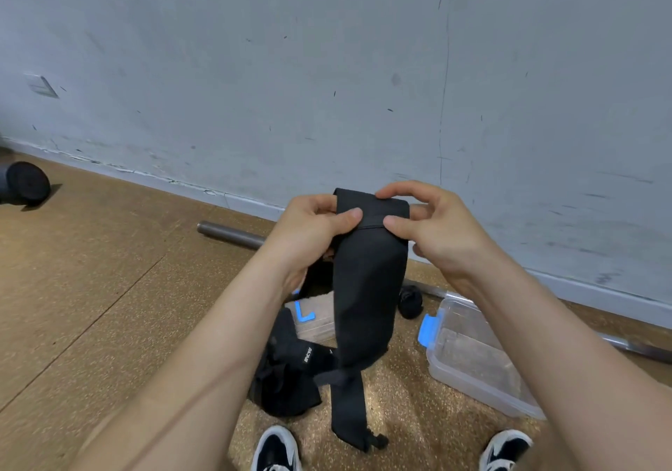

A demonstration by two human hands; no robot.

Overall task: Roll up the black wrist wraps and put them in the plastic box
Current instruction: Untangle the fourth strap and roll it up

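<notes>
Speckled cork-brown floor under me, scuffed grey wall ahead. My left hand [312,230] pinches the folded top end of the long black fabric wrist wrap [367,288], thumb across its front. My right hand [432,227] pinches the same end from the other side, fingers curled over the top. The tail hangs down toward the floor, between my black-and-white shoes [276,448]. A second black wrap [287,379] lies heaped below my left wrist. The clear plastic box with a blue latch [472,385] sits lidless on the floor to my right, apart from the held wrap.
</notes>
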